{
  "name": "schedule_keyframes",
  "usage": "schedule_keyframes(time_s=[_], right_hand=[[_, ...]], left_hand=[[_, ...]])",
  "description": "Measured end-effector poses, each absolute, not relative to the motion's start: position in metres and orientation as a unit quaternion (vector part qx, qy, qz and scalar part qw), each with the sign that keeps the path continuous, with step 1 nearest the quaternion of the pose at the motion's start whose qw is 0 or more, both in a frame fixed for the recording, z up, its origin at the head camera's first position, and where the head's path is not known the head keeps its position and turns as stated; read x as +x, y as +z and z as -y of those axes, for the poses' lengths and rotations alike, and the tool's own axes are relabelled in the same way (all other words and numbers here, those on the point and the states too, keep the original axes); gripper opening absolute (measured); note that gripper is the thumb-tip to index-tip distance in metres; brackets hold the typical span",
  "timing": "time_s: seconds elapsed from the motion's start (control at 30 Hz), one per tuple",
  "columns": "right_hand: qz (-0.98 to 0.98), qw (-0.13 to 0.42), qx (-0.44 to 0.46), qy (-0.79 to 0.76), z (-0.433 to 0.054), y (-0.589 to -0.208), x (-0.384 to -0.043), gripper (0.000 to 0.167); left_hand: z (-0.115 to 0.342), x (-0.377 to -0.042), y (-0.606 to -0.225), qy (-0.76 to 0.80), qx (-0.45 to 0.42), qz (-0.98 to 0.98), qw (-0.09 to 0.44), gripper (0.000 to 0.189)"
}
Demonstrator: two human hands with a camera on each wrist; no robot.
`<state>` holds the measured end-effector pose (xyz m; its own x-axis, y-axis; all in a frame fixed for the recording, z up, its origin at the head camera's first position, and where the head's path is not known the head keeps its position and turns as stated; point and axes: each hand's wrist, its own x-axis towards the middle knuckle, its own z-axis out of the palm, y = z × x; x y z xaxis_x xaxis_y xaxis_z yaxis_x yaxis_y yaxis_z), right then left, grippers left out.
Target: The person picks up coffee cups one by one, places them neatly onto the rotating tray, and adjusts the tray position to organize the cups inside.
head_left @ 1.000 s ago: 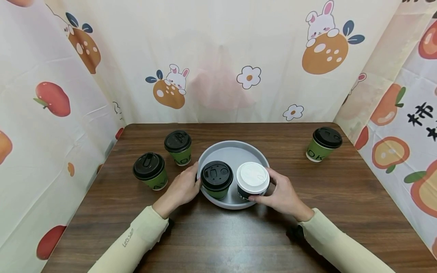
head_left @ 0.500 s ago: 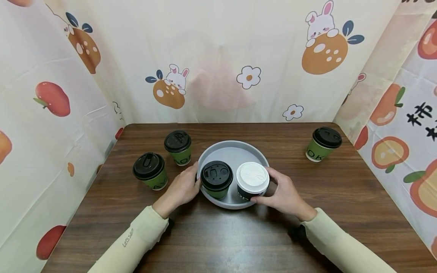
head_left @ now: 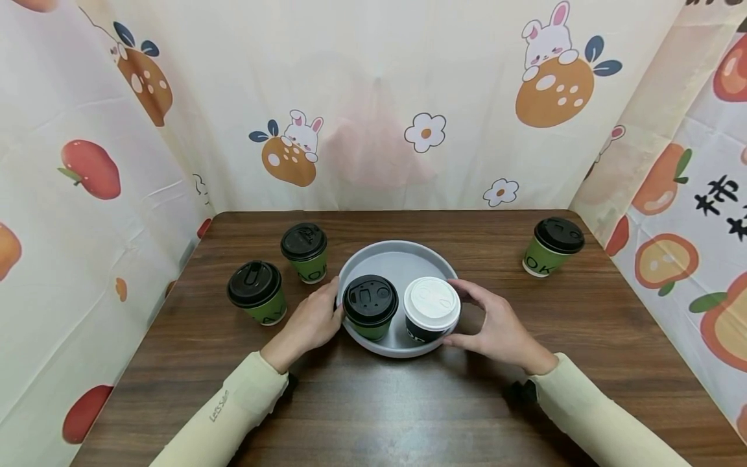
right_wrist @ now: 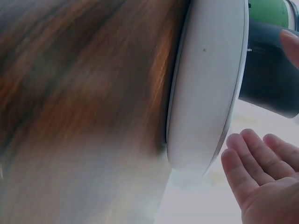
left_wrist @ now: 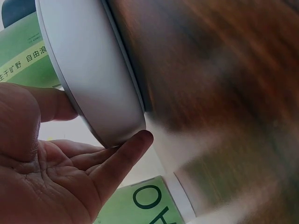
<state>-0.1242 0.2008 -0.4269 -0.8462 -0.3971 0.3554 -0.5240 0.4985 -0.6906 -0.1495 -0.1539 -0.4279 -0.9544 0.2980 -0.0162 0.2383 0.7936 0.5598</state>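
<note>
A round grey tray [head_left: 397, 259] lies on the table with two lidded paper coffee cups upright on it. One is a green cup with a black lid [head_left: 370, 301]; to its right stands a dark cup with a white lid [head_left: 432, 303]. My left hand [head_left: 312, 318] grips the tray's left rim, its thumb over the edge and its fingers against the outer wall in the left wrist view. Beside the white-lidded cup, my right hand [head_left: 496, 324] is spread around its right side. In the right wrist view those fingers [right_wrist: 254, 156] stand apart from the dark cup [right_wrist: 271, 70].
Left of the tray stand two green cups with black lids, one nearer [head_left: 257, 293] and one farther back [head_left: 305, 253]. Another such cup [head_left: 551, 246] is at the far right. Patterned curtains [head_left: 373, 97] enclose the wooden table [head_left: 373, 408] at the back and sides.
My right hand has released the white-lidded cup and drawn slightly to the right, its thumb coming off the cup's front. The left hand, tray and cups stay in place.
</note>
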Motion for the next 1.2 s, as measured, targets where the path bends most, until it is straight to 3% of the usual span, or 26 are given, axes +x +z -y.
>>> schedule_keyframes(time_s=[0.67, 1.2], right_hand=[[0.870, 0.087, 0.266, 0.405, -0.217, -0.421, -0.131, 0.085], [0.867, 0.097, 0.236, 0.429, -0.221, -0.419, -0.147, 0.059]], left_hand=[[0.153, -0.150, -0.426, 0.280, 0.150, -0.947, 0.041, 0.061], [0.153, -0.150, -0.428, 0.282, 0.151, -0.946, 0.043, 0.061]])
